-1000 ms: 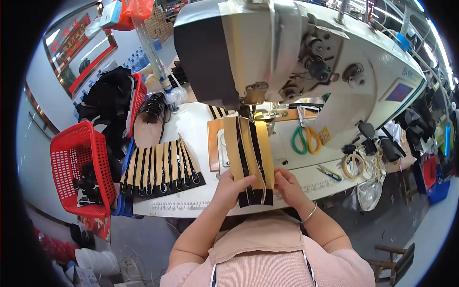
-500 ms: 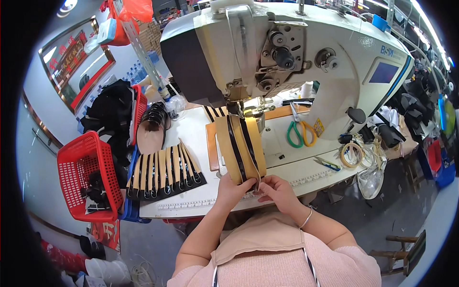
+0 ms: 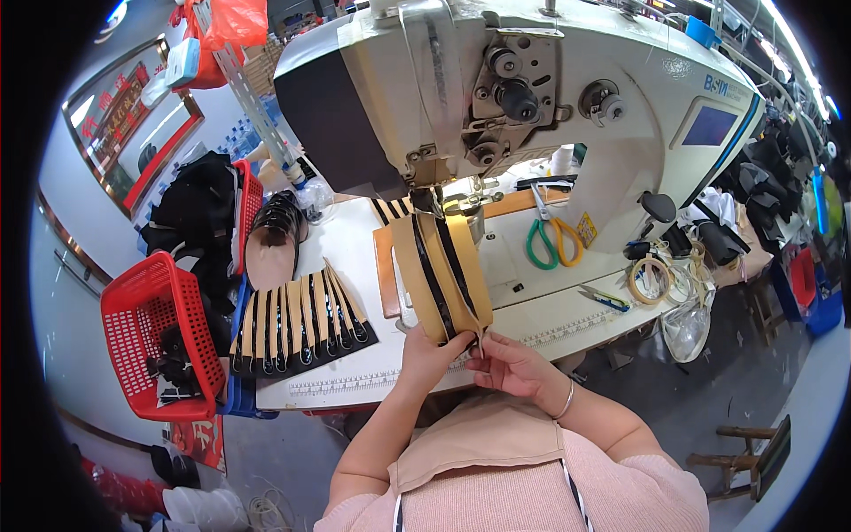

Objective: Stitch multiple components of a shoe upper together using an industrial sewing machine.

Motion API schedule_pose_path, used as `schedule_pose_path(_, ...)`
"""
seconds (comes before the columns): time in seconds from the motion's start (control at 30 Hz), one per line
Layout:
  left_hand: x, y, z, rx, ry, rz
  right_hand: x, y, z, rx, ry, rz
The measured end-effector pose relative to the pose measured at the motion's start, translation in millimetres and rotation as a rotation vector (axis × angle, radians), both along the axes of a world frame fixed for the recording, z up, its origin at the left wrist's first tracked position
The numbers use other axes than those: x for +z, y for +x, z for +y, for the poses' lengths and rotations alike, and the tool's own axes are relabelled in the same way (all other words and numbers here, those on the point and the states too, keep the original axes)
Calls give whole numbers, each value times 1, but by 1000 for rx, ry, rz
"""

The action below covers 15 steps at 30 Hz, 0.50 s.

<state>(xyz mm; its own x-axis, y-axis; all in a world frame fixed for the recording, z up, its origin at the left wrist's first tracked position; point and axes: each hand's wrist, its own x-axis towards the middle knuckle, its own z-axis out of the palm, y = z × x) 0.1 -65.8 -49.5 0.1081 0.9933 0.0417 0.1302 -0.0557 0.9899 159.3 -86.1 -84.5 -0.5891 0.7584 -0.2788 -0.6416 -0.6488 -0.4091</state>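
Our left hand (image 3: 429, 356) clasps the strip (image 3: 450, 270); our right hand (image 3: 517, 364) pinches its near edge. Green-and-yellow scissors (image 3: 545, 216) lie right, across open tabletop (image 3: 516, 308).

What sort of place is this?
Likely a sewing workshop, perhaps for footwear: a large white metal sewing machine, a fan of flat tan-and-black strips, and a glossy black shoe with a beige insole.
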Motion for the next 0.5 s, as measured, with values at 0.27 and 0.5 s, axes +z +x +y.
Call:
schedule_pose_path(0.27, -6, -4, 0, 19, 5, 56, -6, -12, -7, -302, 206, -317)
schedule_pose_path(0.5, -8, -7, 1, -25, -56, -4, -7, -19, -9, -423, 285, -453)
